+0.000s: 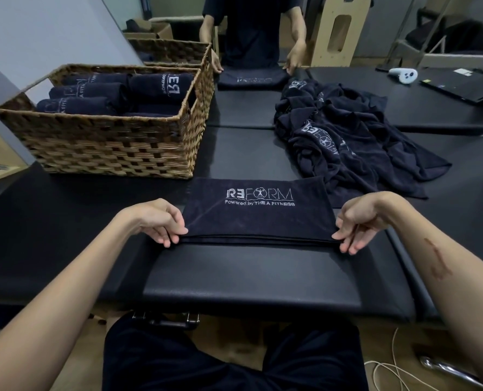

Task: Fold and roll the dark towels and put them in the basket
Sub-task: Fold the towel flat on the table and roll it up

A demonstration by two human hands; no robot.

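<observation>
Pinching the near corners of a folded towel (258, 218), the left hand (157, 221) and the right hand (361, 221) each hold one end of its front edge. The fingers are closed on the cloth, one hand at each side. The towel lies flat on the black table (248, 280), right in front of the person. It has white letters on top.

A brown woven basket (113, 148) stands on the table to the left, just behind the towel. Rolled dark towels (93, 100) lie side by side in it. A second basket (175, 52) stands right behind the first one.

A messy pile of dark towels (344, 136) lies on the table to the right, touching the folded towel's far corner.

Across the table, another person's hands (295, 59) rest on another folded towel (251, 77). A white controller (404, 74) lies far off on the right.
</observation>
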